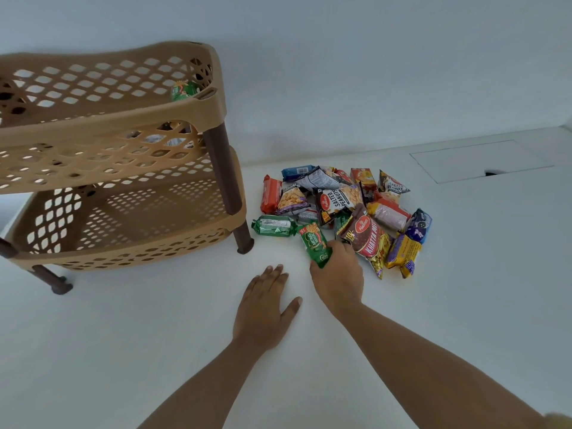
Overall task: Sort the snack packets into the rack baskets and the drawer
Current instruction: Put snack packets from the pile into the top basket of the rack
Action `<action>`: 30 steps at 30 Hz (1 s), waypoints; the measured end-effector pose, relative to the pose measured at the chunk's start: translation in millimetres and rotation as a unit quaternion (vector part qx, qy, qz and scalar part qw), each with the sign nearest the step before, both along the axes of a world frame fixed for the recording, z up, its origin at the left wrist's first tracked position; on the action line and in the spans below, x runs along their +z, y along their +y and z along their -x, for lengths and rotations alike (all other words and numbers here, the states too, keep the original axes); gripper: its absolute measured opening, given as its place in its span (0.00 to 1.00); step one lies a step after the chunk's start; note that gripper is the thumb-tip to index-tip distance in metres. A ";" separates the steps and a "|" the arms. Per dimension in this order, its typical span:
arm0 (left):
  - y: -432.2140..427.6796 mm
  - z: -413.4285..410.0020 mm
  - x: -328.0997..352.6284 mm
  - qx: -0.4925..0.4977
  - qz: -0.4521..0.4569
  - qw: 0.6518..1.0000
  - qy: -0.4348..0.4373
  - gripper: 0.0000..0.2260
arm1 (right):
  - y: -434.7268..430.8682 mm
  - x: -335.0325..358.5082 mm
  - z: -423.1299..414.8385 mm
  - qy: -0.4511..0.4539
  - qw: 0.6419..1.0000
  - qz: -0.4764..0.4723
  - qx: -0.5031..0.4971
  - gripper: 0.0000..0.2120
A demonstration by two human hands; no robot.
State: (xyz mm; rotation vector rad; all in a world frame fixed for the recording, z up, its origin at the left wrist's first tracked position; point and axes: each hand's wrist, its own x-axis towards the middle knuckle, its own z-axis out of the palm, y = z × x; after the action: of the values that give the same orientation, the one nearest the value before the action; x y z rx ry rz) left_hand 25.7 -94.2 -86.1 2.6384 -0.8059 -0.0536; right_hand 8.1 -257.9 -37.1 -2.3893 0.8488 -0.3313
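Left hand (263, 308) flat, palm down, fingers straight, thumb splayed. Right hand (339, 274) further forward, fingers curled round green packet (315, 246). Both forearms bare, extended.

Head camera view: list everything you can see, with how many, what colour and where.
rack: one, tan baskets on dark brown legs, left side of the surface
packet in top basket: one, green, at the top basket's right end
snack pile: many overlapping packets, mixed colours, right of the rack; exact count unclear
flat green packet: one, green, at the pile's left edge
held green packet: one, green, at the pile's near edge
flush panel: one, white, far right
surface: one, white, under everything
left hand: fingers straight, resting flat on the surface
right hand: grips the held green packet
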 end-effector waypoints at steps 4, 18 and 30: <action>-7.6 -1.5 8.7 0.053 0.110 0.990 0.070 0.25 | 6.6 0.7 7.7 0.060 0.998 -0.010 -0.016 0.24; -44.7 -7.4 70.6 0.253 0.440 0.713 0.483 0.12 | 16.0 37.6 38.0 0.043 0.948 -0.305 0.083 0.19; -31.8 -1.2 83.9 0.269 0.452 0.706 0.475 0.07 | -85.2 52.3 5.5 0.009 0.996 0.068 0.048 0.32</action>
State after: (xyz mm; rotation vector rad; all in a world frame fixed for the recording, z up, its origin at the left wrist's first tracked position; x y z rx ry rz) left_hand 26.9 -126.0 -2.3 1.4359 0.2934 -0.6208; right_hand 2.6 -343.1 15.3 -2.5537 0.7362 -0.3404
